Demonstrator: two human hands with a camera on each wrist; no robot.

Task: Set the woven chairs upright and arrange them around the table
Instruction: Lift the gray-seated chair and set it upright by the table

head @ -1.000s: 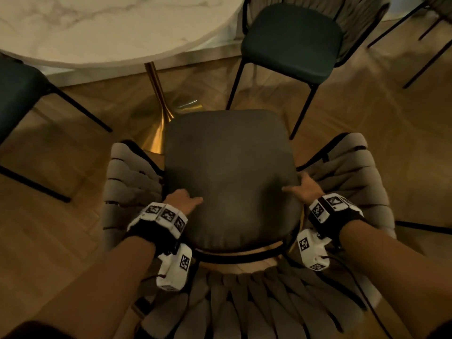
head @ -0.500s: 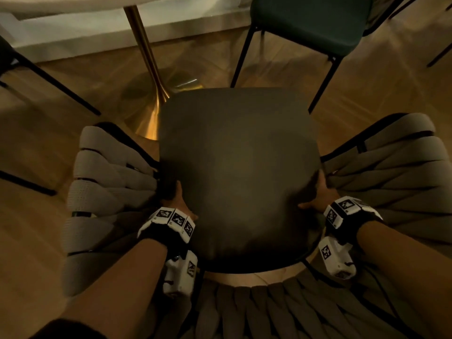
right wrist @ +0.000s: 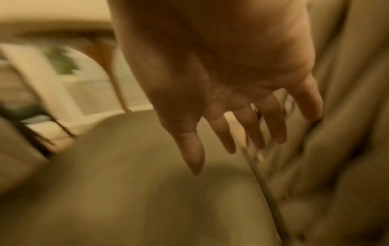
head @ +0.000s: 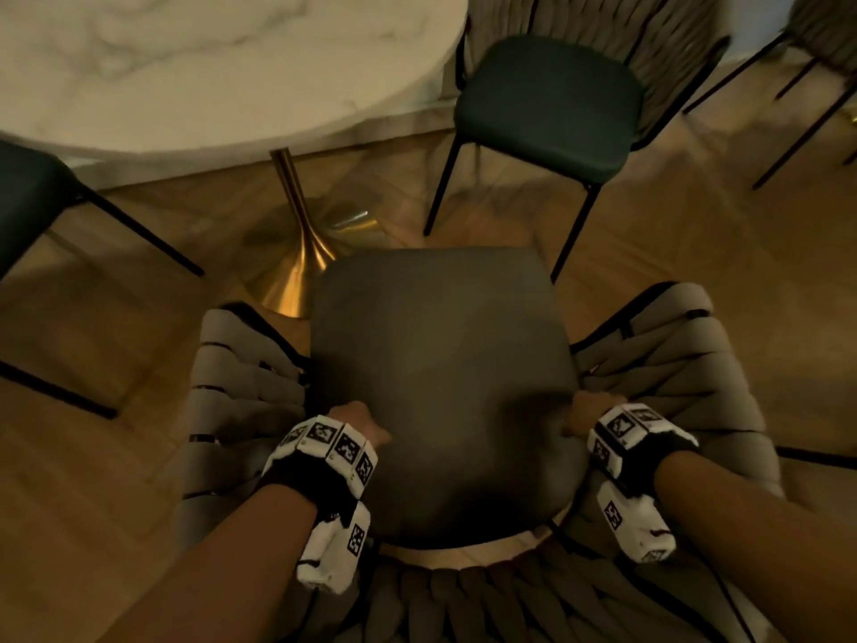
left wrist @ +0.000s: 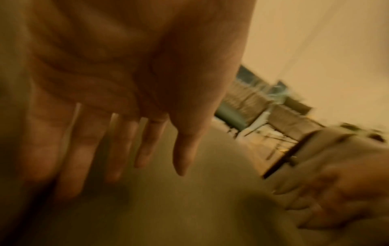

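A woven chair stands upright right in front of me, its dark seat [head: 440,364] ringed by thick grey woven bands [head: 672,364]. My left hand [head: 361,426] is at the seat's left edge and my right hand [head: 586,410] at its right edge. The blurred left wrist view shows the left hand [left wrist: 126,133] with straight fingers over the seat [left wrist: 168,208]. In the right wrist view the right hand [right wrist: 231,116] also has straight fingers, near the seam between seat [right wrist: 126,183] and woven side. Neither hand grips anything. The round marble table [head: 185,62] lies ahead to the left.
The table's gold pedestal [head: 297,252] stands just beyond the seat's front left corner. A second upright chair [head: 547,104] with a dark green seat is at the back right. Another chair [head: 28,201] is at the left edge, and black chair legs [head: 788,99] at the far right.
My hands slid off the top of the seat to its two sides. The chair now looks farther from me than half a second ago, and the table top is back in view.
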